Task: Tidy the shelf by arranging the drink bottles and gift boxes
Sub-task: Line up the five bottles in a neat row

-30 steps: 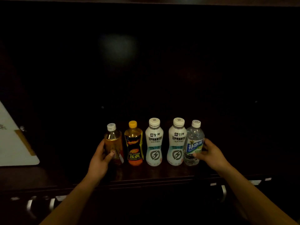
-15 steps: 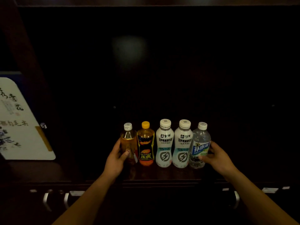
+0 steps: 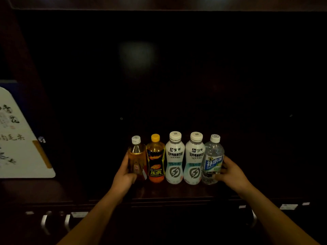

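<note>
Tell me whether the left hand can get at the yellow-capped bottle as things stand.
Probably, once it lets go: the left hand grips the tea bottle right beside the yellow-capped bottle, whose front and cap are unobstructed, though neighbours crowd both sides.

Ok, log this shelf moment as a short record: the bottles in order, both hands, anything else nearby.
surface: dark shelf
row, left to right: amber tea bottle, orange-capped bottle, left white bottle, right white bottle, clear water bottle
posture: all five upright, side by side
left hand: grips the amber tea bottle
right hand: grips the clear water bottle
far left: white calligraphy box, apart from the row
</note>
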